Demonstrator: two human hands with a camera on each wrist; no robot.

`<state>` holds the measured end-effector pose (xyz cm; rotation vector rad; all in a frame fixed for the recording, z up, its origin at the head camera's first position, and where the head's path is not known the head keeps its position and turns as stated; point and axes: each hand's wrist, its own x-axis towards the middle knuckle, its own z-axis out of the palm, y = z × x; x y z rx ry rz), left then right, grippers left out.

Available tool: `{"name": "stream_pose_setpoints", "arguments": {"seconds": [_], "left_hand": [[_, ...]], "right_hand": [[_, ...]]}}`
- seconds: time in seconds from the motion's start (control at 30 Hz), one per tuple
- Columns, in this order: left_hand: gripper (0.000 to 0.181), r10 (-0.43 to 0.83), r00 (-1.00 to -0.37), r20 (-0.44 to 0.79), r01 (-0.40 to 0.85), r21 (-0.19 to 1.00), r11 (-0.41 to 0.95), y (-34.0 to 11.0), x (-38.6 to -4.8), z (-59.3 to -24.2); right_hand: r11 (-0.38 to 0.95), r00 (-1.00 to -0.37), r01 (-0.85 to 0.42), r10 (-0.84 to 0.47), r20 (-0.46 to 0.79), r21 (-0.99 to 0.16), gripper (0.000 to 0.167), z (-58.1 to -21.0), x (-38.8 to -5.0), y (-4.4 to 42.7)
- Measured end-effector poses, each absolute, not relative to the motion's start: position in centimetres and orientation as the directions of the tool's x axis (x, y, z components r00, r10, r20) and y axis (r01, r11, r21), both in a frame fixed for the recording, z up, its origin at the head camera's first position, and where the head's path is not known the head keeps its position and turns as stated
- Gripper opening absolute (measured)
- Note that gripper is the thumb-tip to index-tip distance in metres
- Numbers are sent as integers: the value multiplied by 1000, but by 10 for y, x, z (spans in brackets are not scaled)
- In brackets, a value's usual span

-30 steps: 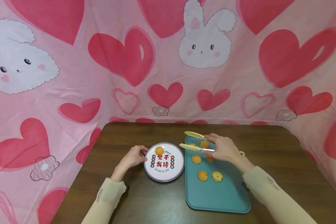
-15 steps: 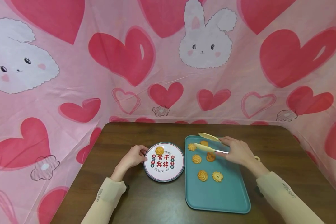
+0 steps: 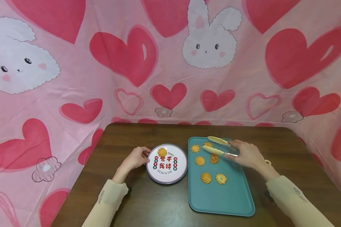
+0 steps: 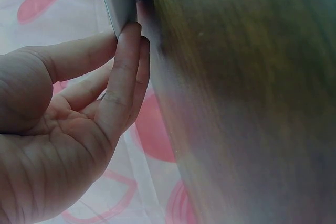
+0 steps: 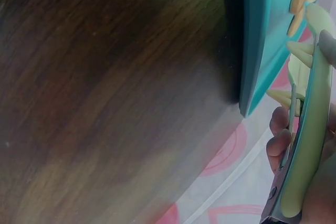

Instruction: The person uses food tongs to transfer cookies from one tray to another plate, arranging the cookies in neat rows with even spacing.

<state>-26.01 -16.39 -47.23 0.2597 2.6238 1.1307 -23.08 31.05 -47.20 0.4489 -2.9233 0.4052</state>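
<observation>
Cream sleeves with small dark lettering come in from the near left and near right over a brown wooden worktop. Right of the middle lies a teal tray; nearest on it are a swirled biscuit and, just to its right, a paler ring-shaped biscuit. Just left of the tray sits a round white plate with red characters. The left hand pinches its left edge, thumb and fingers closed in on the rim. Farther along the tray lie a second swirled biscuit and, to its right, a pretzel. One more swirled biscuit rests on the far left part of the plate. The right hand, over the tray's right side, has its fingers curled round pale yellow tongs, whose tips point left and stand apart. A round biscuit shows partly hidden near those tips; whether they touch it, I cannot tell. A star-shaped biscuit lies in the tray's far left corner. Beyond the worktop hangs a pink cloth with red hearts and white rabbits
</observation>
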Motion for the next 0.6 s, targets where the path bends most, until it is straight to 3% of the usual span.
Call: {"name": "stream_pose_setpoints", "arguments": {"seconds": [0.6], "left_hand": [[38, 250, -949, -192, 34, 727, 686, -163, -260, -473]], "right_hand": [[915, -947, -312, -277, 165, -255, 67, -470, -231, 308]]}}
